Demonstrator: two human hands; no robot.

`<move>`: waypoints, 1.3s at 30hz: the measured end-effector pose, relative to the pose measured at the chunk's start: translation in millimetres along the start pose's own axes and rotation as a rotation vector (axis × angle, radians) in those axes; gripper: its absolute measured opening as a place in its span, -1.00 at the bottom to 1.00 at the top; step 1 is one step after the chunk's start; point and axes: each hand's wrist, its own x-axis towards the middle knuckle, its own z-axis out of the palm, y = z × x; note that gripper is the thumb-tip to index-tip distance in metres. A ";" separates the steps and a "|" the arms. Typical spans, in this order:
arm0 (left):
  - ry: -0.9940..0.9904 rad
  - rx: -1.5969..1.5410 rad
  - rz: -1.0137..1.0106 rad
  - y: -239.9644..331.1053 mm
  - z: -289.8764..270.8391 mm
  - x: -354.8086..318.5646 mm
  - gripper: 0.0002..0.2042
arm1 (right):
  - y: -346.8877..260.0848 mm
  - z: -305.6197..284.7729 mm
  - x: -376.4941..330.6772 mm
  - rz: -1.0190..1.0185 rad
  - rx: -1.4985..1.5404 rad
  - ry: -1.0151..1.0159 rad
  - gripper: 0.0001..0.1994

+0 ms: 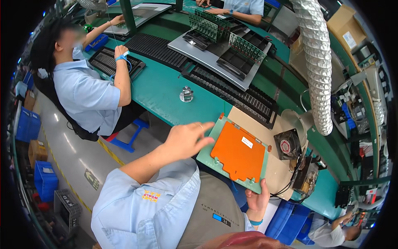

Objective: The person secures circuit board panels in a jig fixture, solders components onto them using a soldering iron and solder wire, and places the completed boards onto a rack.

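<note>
Head view: right hand (258, 200) grips orange fixture (239, 150) nearside, fingers partly hidden; left hand (185, 141) spread, empty, left of it, contact unclear.

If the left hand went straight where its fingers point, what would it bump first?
Probably the green frame under the orange plate; depth is unclear, so the left hand might pass over it.

Label (247, 142) txt on orng plate (236, 157) too sm.
</note>
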 end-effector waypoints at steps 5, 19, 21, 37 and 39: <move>-0.270 -0.582 -0.353 -28.2 27.4 -24.0 -0.63 | 3.0 -20.1 5.0 -0.010 -0.189 -0.013 -0.64; -0.299 -1.040 -0.604 -30.1 30.0 -15.6 -0.55 | -6.5 25.2 13.1 -0.176 -0.760 0.057 -0.63; -0.296 -0.982 -0.606 -33.5 37.3 -10.3 -0.55 | -9.0 37.1 30.0 -0.351 -0.859 0.065 -0.64; -0.280 -0.214 -0.239 -50.7 58.7 41.8 -0.61 | -24.2 41.7 91.7 -0.596 -1.333 0.236 -0.73; -0.280 -0.144 -0.229 -49.9 59.1 41.7 -0.61 | -24.3 47.7 88.8 -0.618 -1.419 0.252 -0.72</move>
